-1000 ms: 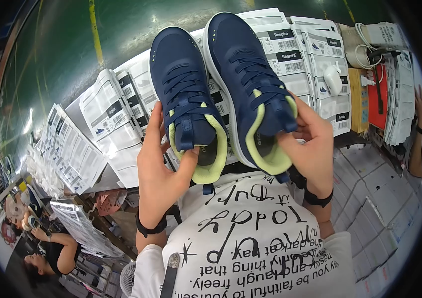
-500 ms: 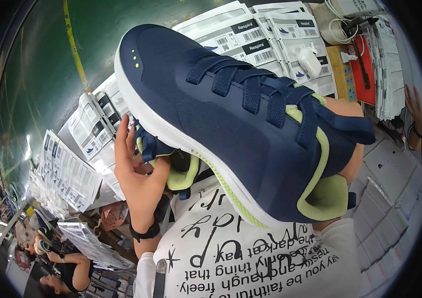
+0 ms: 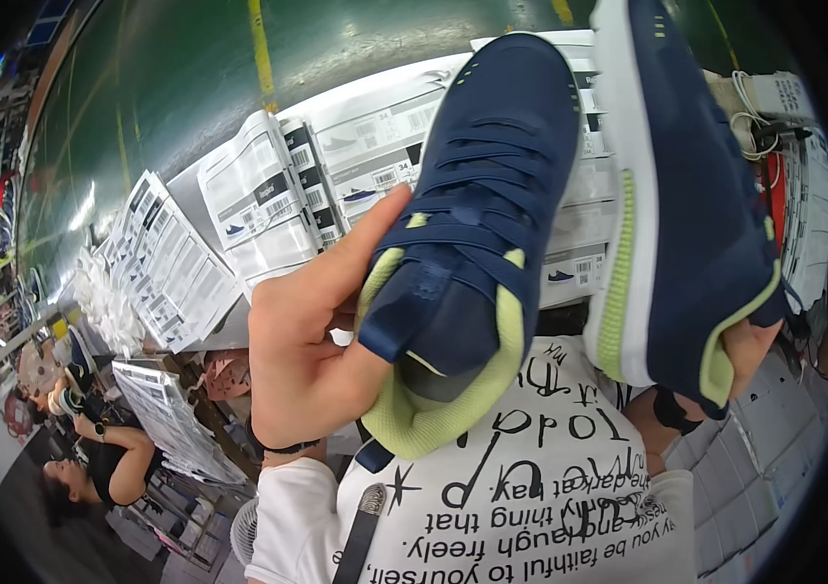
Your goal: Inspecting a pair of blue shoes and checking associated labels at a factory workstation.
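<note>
In the middle hangs a navy sneaker (image 3: 506, 185) with crossed elastic straps and a lime-green collar lining, toe pointing away. My left hand (image 3: 312, 336) grips it at the collar and tongue, thumb and fingers closed around its left side. To its right a second navy sneaker (image 3: 686, 175) is turned on its side, showing its white sole edge and a lime ribbed strip. My right hand (image 3: 747, 355) holds this one by the heel; most of its fingers are hidden behind the shoe. The two sneakers are apart.
Stacks of printed white flat packages (image 3: 365, 117) lie on the bench beyond the shoes, with more piles (image 3: 170, 263) at the left. Cables (image 3: 750, 117) run at the far right. A person (image 3: 102, 457) works at lower left. White boxes (image 3: 725, 487) stand at lower right.
The sneaker in my left hand has come up toward the view and to the right. The large sneaker in my right hand has moved right and turned more upright, toe away.
</note>
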